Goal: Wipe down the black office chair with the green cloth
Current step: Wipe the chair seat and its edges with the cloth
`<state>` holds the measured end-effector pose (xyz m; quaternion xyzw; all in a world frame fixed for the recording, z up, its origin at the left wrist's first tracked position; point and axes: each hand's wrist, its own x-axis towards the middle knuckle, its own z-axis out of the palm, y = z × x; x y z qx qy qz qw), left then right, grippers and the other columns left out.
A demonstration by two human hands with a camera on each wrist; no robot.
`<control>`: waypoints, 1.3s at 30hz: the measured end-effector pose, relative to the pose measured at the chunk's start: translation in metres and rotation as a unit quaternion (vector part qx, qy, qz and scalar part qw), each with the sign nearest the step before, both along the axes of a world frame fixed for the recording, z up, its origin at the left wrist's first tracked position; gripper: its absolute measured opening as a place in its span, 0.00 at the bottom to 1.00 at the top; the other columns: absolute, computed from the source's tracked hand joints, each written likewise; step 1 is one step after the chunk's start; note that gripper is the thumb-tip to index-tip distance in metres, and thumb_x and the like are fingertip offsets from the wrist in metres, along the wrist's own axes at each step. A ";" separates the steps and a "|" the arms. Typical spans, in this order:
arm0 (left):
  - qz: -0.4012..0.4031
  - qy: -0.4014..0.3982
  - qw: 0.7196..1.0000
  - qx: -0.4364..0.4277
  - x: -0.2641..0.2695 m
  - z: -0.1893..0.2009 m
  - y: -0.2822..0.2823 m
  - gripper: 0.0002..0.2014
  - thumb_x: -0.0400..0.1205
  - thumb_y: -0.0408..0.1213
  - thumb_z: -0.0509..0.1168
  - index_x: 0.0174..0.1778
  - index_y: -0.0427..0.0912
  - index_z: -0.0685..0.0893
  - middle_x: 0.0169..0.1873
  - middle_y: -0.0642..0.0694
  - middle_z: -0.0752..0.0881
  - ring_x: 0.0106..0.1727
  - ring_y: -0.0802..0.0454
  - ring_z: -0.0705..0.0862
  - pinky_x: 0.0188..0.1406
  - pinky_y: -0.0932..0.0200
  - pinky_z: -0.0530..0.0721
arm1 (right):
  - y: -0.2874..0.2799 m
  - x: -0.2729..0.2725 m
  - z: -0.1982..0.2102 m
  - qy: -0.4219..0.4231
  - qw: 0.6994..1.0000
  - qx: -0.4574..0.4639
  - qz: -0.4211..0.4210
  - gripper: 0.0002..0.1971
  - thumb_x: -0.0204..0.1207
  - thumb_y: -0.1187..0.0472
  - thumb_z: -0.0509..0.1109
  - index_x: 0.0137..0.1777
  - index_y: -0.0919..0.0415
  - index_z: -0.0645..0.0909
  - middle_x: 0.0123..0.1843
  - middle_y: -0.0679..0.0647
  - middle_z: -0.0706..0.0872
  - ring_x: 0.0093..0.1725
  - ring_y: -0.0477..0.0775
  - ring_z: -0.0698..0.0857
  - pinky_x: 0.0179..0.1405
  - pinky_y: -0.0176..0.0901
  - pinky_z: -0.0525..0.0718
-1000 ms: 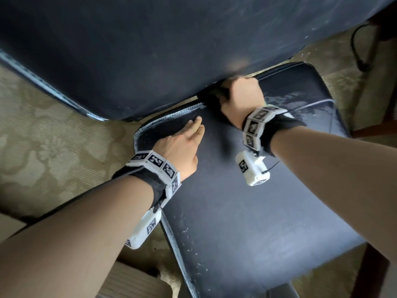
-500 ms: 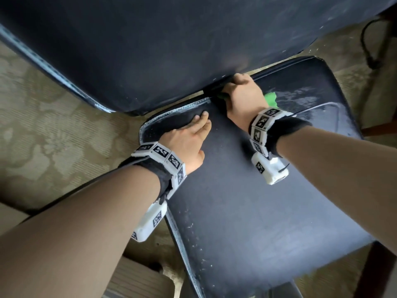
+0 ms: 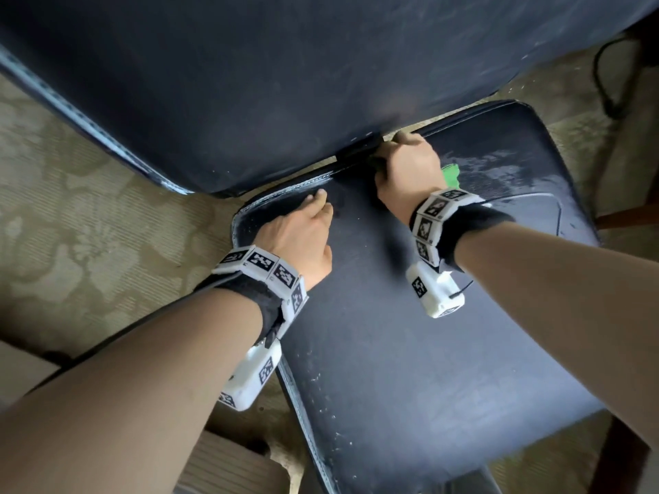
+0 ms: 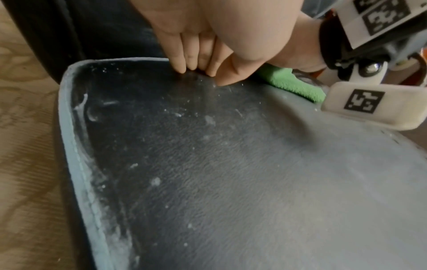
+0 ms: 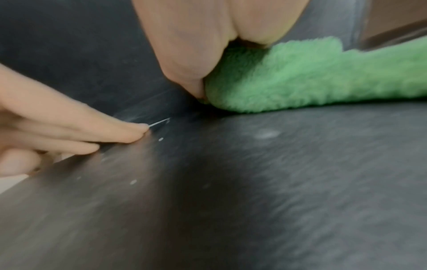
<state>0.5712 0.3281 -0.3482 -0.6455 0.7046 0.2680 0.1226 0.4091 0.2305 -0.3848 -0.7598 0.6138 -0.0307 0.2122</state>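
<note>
The black office chair fills the head view, its backrest (image 3: 285, 76) above and its seat (image 3: 428, 351) below, dusty with white specks. My right hand (image 3: 406, 165) grips the green cloth (image 3: 450, 174) and presses it into the crease where the seat meets the backrest. The cloth (image 5: 300, 78) bulges from under the palm in the right wrist view and shows as a green strip (image 4: 291, 84) in the left wrist view. My left hand (image 3: 299, 229) lies flat on the seat's back left corner, its straight fingers (image 4: 184, 60) together and touching the seat.
Patterned beige carpet (image 3: 89, 215) surrounds the chair. A black cable (image 3: 606, 87) lies on the floor at the upper right, by a dark wooden furniture leg (image 3: 620, 215). A pale ribbed object (image 3: 228, 468) sits below the seat's left edge.
My right hand with the cloth has slid a little to the right along the crease, and a green edge now shows. The left hand has stayed flat on the seat.
</note>
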 end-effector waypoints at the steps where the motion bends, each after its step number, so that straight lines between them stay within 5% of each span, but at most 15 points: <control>1: -0.007 -0.004 1.000 0.005 -0.001 -0.003 0.001 0.31 0.83 0.36 0.59 0.84 0.46 0.62 0.88 0.55 0.50 0.82 0.51 0.68 0.65 0.48 0.80 | 0.004 0.008 0.000 -0.002 1.000 0.005 0.022 0.16 0.73 0.65 0.65 0.60 0.63 0.84 0.60 0.62 0.80 0.64 0.67 0.77 0.56 0.48 0.78; 6: -0.019 -0.012 1.000 -0.003 0.001 -0.011 0.005 0.31 0.82 0.37 0.59 0.84 0.47 0.62 0.88 0.56 0.49 0.85 0.54 0.62 0.68 0.48 0.78 | 0.013 0.035 -0.007 0.007 0.993 0.016 0.118 0.16 0.76 0.63 0.64 0.61 0.63 0.84 0.60 0.61 0.79 0.64 0.63 0.75 0.56 0.48 0.79; 10: -0.043 -0.008 0.999 0.004 0.007 -0.010 0.003 0.32 0.83 0.35 0.59 0.85 0.45 0.59 0.88 0.55 0.46 0.86 0.57 0.56 0.70 0.49 0.75 | 0.003 0.026 -0.010 -0.003 0.998 0.003 0.063 0.18 0.73 0.64 0.66 0.62 0.59 0.84 0.61 0.60 0.79 0.63 0.66 0.77 0.58 0.49 0.80; 15: -0.040 0.020 0.999 0.023 0.009 -0.011 0.004 0.34 0.83 0.32 0.59 0.86 0.45 0.58 0.88 0.55 0.45 0.87 0.56 0.54 0.74 0.50 0.75 | 0.018 0.041 0.000 -0.026 0.992 0.025 0.118 0.14 0.77 0.61 0.66 0.59 0.61 0.87 0.58 0.61 0.82 0.62 0.64 0.77 0.54 0.46 0.77; 18: 0.055 0.086 0.995 -0.001 0.012 -0.001 0.003 0.29 0.83 0.32 0.60 0.83 0.48 0.69 0.85 0.54 0.64 0.81 0.52 0.68 0.74 0.54 0.75 | 0.021 0.032 0.019 -0.097 0.994 0.042 0.023 0.15 0.78 0.56 0.67 0.62 0.56 0.87 0.58 0.58 0.87 0.62 0.64 0.80 0.59 0.45 0.78; 20: 0.161 0.123 0.978 -0.045 0.009 0.008 0.002 0.20 0.85 0.37 0.62 0.74 0.48 0.80 0.71 0.50 0.83 0.68 0.46 0.82 0.68 0.53 0.79 | 0.030 0.024 0.032 -0.137 0.985 0.094 -0.039 0.18 0.76 0.61 0.67 0.66 0.55 0.84 0.60 0.55 0.88 0.64 0.58 0.81 0.61 0.34 0.73; 22: 0.267 0.178 0.946 -0.050 -0.001 0.009 0.000 0.16 0.84 0.44 0.66 0.66 0.46 0.86 0.60 0.48 0.90 0.60 0.46 0.87 0.63 0.52 0.83 | 0.042 0.023 0.040 -0.203 0.968 0.134 -0.065 0.21 0.71 0.68 0.64 0.64 0.58 0.84 0.57 0.53 0.90 0.61 0.54 0.85 0.62 0.27 0.74; 26: 0.443 0.259 0.857 -0.037 -0.021 -0.011 -0.006 0.26 0.72 0.57 0.77 0.60 0.45 0.85 0.50 0.45 0.91 0.47 0.43 0.91 0.50 0.47 0.90 | 0.050 0.022 0.034 -0.300 0.930 0.182 -0.107 0.21 0.61 0.70 0.60 0.53 0.55 0.83 0.48 0.53 0.89 0.52 0.55 0.88 0.62 0.51 0.84; 29: 0.479 0.256 0.837 -0.065 -0.025 -0.024 -0.007 0.17 0.71 0.49 0.80 0.52 0.47 0.88 0.41 0.45 0.92 0.39 0.44 0.92 0.46 0.48 0.91 | 0.045 0.014 0.027 -0.314 0.922 0.171 -0.149 0.22 0.56 0.65 0.54 0.47 0.50 0.81 0.41 0.51 0.90 0.49 0.57 0.88 0.58 0.53 0.86; 31: 0.471 0.235 0.845 -0.100 -0.021 -0.026 -0.009 0.10 0.73 0.43 0.77 0.48 0.49 0.90 0.38 0.46 0.92 0.39 0.44 0.91 0.47 0.49 0.90 | 0.036 0.005 0.023 -0.294 0.933 0.135 -0.155 0.23 0.55 0.65 0.53 0.45 0.50 0.82 0.40 0.49 0.90 0.48 0.58 0.88 0.56 0.53 0.86; 34: 0.437 0.147 0.877 -0.137 -0.004 -0.019 -0.012 0.07 0.78 0.37 0.72 0.50 0.49 0.91 0.43 0.46 0.92 0.49 0.44 0.90 0.54 0.54 0.86 | 0.024 -0.006 0.023 -0.151 0.982 0.072 -0.085 0.25 0.63 0.69 0.58 0.58 0.56 0.85 0.55 0.53 0.90 0.59 0.59 0.86 0.65 0.47 0.81; 39: 0.381 0.073 0.908 -0.162 0.005 -0.010 -0.008 0.15 0.85 0.34 0.63 0.65 0.50 0.86 0.59 0.41 0.86 0.60 0.37 0.84 0.61 0.49 0.77 | 0.023 -0.011 0.019 0.017 0.989 0.101 0.104 0.32 0.74 0.66 0.62 0.81 0.54 0.69 0.83 0.54 0.67 0.78 0.60 0.65 0.74 0.48 0.71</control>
